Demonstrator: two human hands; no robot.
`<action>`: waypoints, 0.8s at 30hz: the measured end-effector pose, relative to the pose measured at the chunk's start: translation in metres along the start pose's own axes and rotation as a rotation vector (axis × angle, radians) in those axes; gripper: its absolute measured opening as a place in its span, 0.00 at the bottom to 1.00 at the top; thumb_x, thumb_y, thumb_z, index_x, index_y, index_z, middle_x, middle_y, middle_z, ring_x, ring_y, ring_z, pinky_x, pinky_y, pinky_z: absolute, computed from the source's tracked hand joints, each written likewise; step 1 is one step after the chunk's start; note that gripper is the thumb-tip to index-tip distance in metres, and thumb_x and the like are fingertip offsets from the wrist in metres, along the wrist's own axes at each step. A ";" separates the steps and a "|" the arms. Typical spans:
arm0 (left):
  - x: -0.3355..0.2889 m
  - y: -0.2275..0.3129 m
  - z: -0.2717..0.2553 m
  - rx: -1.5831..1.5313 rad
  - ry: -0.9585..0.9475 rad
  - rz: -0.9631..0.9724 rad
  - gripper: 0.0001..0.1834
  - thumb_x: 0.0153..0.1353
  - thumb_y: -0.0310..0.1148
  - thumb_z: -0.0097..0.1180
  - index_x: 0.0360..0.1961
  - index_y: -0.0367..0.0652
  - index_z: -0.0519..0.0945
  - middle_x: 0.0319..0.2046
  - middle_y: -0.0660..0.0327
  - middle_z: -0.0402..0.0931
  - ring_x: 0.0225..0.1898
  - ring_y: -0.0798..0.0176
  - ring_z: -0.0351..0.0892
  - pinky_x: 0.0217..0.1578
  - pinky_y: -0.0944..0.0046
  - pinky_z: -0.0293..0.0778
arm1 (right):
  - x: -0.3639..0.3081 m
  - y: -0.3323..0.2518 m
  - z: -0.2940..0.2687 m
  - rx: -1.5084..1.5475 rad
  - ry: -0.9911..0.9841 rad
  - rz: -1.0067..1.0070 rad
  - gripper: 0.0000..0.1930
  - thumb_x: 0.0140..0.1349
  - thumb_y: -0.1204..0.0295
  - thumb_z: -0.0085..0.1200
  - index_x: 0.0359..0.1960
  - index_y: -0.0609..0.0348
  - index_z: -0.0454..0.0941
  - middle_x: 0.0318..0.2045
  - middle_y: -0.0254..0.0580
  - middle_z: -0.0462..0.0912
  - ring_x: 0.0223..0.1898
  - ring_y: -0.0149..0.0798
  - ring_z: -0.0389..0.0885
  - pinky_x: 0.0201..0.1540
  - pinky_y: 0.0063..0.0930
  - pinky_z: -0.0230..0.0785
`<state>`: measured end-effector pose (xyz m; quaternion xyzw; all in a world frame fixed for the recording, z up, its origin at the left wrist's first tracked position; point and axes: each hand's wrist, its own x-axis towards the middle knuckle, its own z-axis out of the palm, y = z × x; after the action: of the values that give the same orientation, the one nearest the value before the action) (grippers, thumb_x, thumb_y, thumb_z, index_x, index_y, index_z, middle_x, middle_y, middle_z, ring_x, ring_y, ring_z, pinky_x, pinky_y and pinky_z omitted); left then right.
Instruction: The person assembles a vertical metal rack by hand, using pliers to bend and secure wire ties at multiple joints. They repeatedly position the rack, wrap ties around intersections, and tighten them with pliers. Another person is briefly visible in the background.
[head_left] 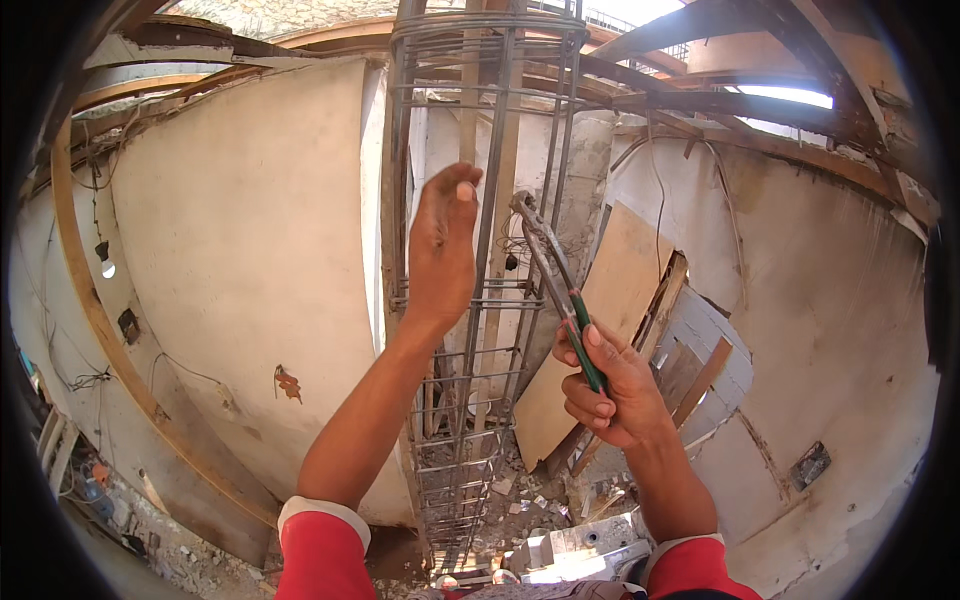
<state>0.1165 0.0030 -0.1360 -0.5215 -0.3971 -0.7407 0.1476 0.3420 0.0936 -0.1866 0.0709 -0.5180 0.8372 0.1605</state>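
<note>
A tall rebar cage (485,180) of upright steel bars and square stirrups stands in front of me. My left hand (441,245) is raised at its left side, thumb and fingers drawn together; what they hold, if anything, I cannot make out. My right hand (615,385) grips long pincers (560,275) by their green handles. The pincers slant up and left, their head beside the right-hand bars of the cage. Thin tie wire (513,245) hangs in loops inside the cage, just below the pincers' head.
A pale wall panel (240,260) stands left, with a wooden beam (95,290) curving beyond it. Right of the cage leans a plywood sheet (585,330). Rubble (520,505) covers the floor around the cage's foot. Timber beams (720,105) cross overhead; a bulb (107,266) hangs far left.
</note>
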 end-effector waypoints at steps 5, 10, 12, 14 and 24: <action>-0.117 0.005 0.016 -0.642 -0.094 -0.658 0.29 0.80 0.54 0.35 0.60 0.38 0.73 0.53 0.48 0.79 0.50 0.51 0.83 0.55 0.51 0.76 | -0.030 0.069 -0.014 0.387 -0.121 0.134 0.17 0.79 0.63 0.48 0.65 0.48 0.69 0.30 0.29 0.71 0.19 0.30 0.73 0.21 0.26 0.71; -0.150 0.006 -0.010 0.197 -0.066 -0.697 0.24 0.80 0.48 0.45 0.31 0.42 0.78 0.24 0.65 0.78 0.25 0.72 0.75 0.29 0.65 0.73 | -0.055 0.106 -0.037 0.520 -0.251 0.190 0.22 0.79 0.70 0.43 0.72 0.48 0.59 0.36 0.41 0.79 0.48 0.58 0.85 0.57 0.61 0.77; -0.161 -0.012 -0.039 0.507 -0.081 -0.492 0.24 0.79 0.49 0.46 0.29 0.43 0.77 0.21 0.70 0.70 0.22 0.75 0.67 0.24 0.68 0.65 | -0.066 0.108 -0.035 0.314 -0.200 0.175 0.23 0.78 0.72 0.42 0.73 0.47 0.58 0.40 0.47 0.83 0.55 0.65 0.82 0.61 0.69 0.71; -0.170 -0.017 -0.059 0.528 -0.010 -0.481 0.24 0.78 0.50 0.46 0.28 0.44 0.75 0.19 0.73 0.64 0.20 0.76 0.60 0.22 0.69 0.59 | -0.059 0.110 -0.042 -0.003 -0.300 -0.128 0.18 0.79 0.74 0.39 0.67 0.52 0.59 0.52 0.57 0.82 0.68 0.63 0.72 0.71 0.67 0.59; -0.234 0.013 -0.068 -0.339 0.359 -0.952 0.12 0.74 0.44 0.53 0.40 0.46 0.77 0.26 0.72 0.65 0.28 0.74 0.62 0.34 0.68 0.66 | 0.136 0.079 -0.054 -0.743 0.190 -1.137 0.12 0.79 0.74 0.34 0.58 0.62 0.65 0.57 0.51 0.79 0.71 0.50 0.69 0.73 0.47 0.56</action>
<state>0.1768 -0.1020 -0.3480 -0.1652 -0.4331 -0.8570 -0.2252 0.1902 0.1358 -0.2395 0.1983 -0.6367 0.3920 0.6337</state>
